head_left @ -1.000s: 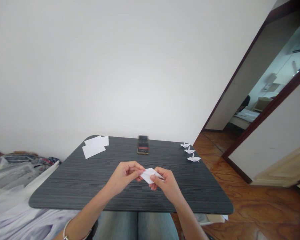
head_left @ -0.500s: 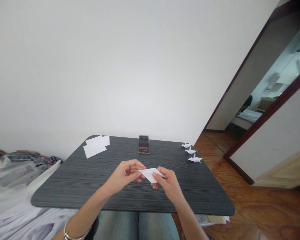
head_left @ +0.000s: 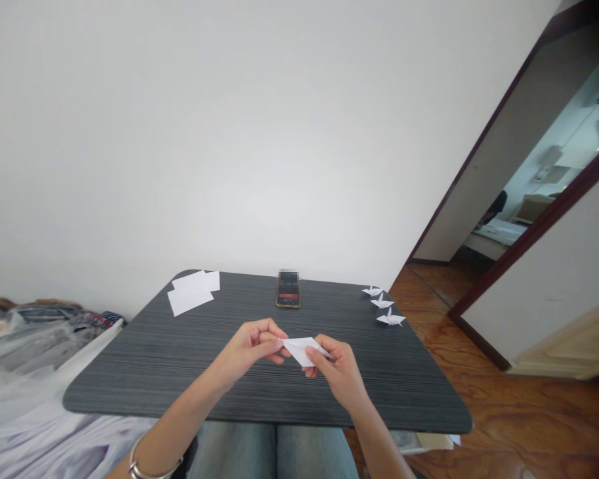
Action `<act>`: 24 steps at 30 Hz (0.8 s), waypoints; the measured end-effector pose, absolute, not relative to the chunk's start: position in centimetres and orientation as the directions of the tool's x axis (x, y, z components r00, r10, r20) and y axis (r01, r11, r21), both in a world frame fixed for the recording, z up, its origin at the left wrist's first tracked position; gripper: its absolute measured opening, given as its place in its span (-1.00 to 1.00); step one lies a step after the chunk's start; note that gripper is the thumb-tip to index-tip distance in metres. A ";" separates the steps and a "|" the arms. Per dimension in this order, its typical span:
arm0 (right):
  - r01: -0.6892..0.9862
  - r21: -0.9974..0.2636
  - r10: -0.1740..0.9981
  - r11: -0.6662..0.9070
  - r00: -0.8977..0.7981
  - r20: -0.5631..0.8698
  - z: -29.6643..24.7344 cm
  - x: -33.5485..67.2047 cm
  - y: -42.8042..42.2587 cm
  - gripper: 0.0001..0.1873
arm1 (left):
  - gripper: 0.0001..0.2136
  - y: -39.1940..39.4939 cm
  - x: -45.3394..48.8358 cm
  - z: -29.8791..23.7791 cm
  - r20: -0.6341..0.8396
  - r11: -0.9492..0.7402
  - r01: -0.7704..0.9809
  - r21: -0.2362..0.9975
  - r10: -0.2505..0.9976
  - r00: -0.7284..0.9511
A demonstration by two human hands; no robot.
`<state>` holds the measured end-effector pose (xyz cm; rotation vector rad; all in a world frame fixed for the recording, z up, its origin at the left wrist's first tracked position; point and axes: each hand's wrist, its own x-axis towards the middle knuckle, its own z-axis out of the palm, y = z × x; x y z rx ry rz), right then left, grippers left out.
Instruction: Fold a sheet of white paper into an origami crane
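A small folded piece of white paper (head_left: 300, 348) is held just above the dark striped table (head_left: 154, 359), near its front middle. My left hand (head_left: 252, 349) pinches its left end with thumb and fingertips. My right hand (head_left: 337, 369) pinches its right end, fingers curled under it. Both hands are closed on the paper. A silver bracelet (head_left: 147, 466) sits on my left wrist.
Three folded white paper cranes (head_left: 382, 303) stand in a row at the table's far right edge. White paper sheets (head_left: 192, 291) lie at the far left corner. A phone (head_left: 288, 291) is propped at the far middle. Clothes lie left; a doorway opens at right.
The hands and paper have barely moved; the paper sits slightly flatter between the fingers. The view has shifted a little.
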<state>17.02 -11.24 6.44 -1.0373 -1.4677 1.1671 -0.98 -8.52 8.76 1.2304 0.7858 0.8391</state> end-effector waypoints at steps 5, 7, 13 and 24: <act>0.059 -0.980 0.969 0.190 -0.169 0.178 6.4 17.0 -11.2 -0.74 | -0.79 -8.4 -0.9 8.7 -0.064 0.145 -0.141 0.979 0.884 0.464; 0.063 -0.979 0.970 0.192 -0.166 0.180 6.3 16.9 -11.2 -0.74 | -0.80 -8.4 -0.9 8.6 -0.065 0.145 -0.145 0.979 0.889 0.453; 0.072 -0.979 0.971 0.193 -0.160 0.179 6.4 16.8 -11.2 -0.74 | -0.85 -8.1 -1.0 8.2 -0.049 0.141 -0.175 0.974 0.893 0.447; 0.100 -0.973 0.968 0.209 -0.164 0.191 6.1 16.9 -11.0 -0.75 | -0.86 -7.8 -1.3 7.9 -0.045 0.139 -0.175 0.975 0.891 0.452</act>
